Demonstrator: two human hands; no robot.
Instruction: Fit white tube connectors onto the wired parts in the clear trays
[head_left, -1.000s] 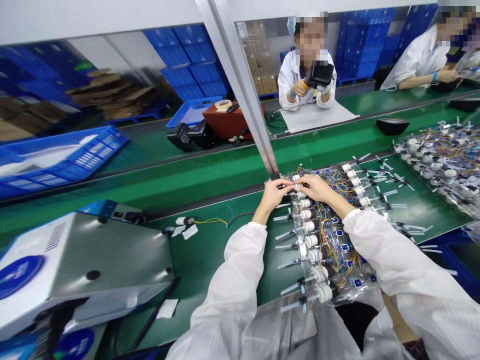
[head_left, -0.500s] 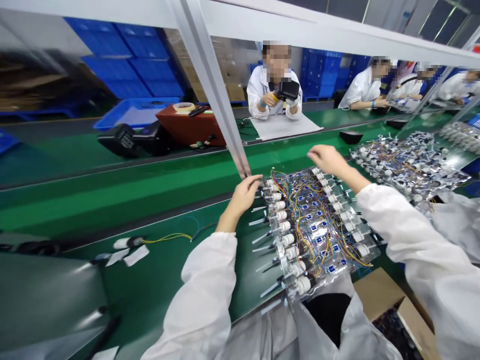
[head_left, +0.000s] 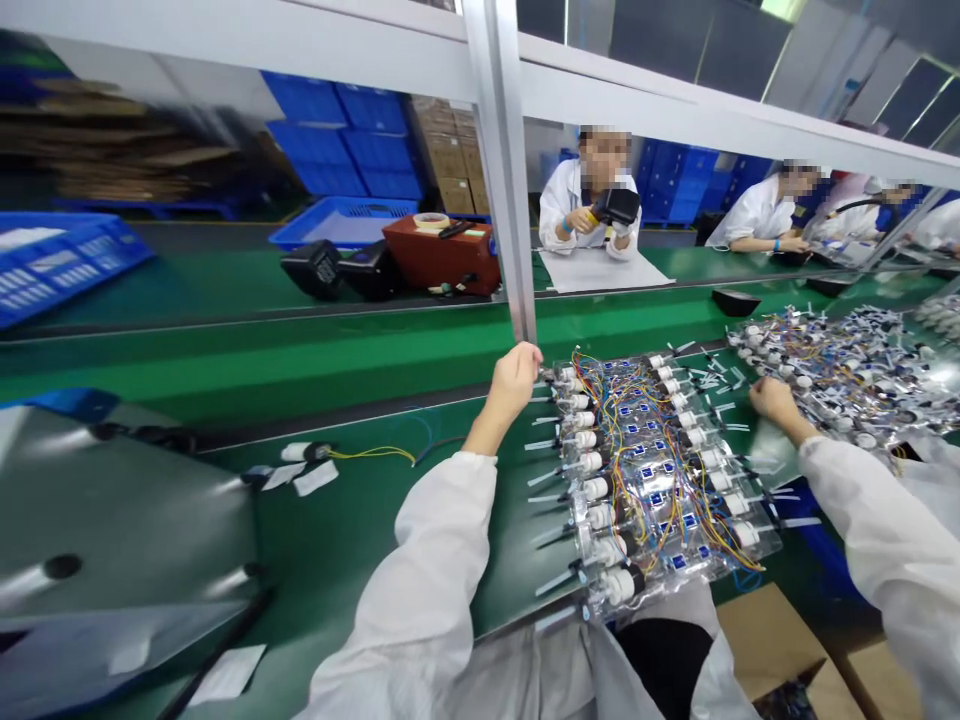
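Observation:
A stack-like clear plastic tray (head_left: 660, 470) lies at the bench's front edge, holding rows of white-and-black cylindrical parts (head_left: 598, 489) with coloured wires and small blue boards. My left hand (head_left: 516, 378) is closed at the tray's far left corner; whatever its fingers pinch is hidden. Off the tray's right side, beside a pile of similar wired parts (head_left: 847, 370), my right hand (head_left: 778, 402) has its fingers curled shut. I cannot make out what is in them. Thin pale strips (head_left: 716, 375) lie between the tray and the pile.
One wired part (head_left: 304, 453) with white tags rests on the bench to the left, near a large grey-green bin (head_left: 127, 540). A metal post (head_left: 504, 180) rises behind my left hand. Cardboard boxes (head_left: 776, 640) stand below at right. Co-workers (head_left: 589, 200) sit across.
My right hand has moved from above the tray's far right corner, rightward and down to beside the pile. My left hand stays at the far left corner. The view has swung left.

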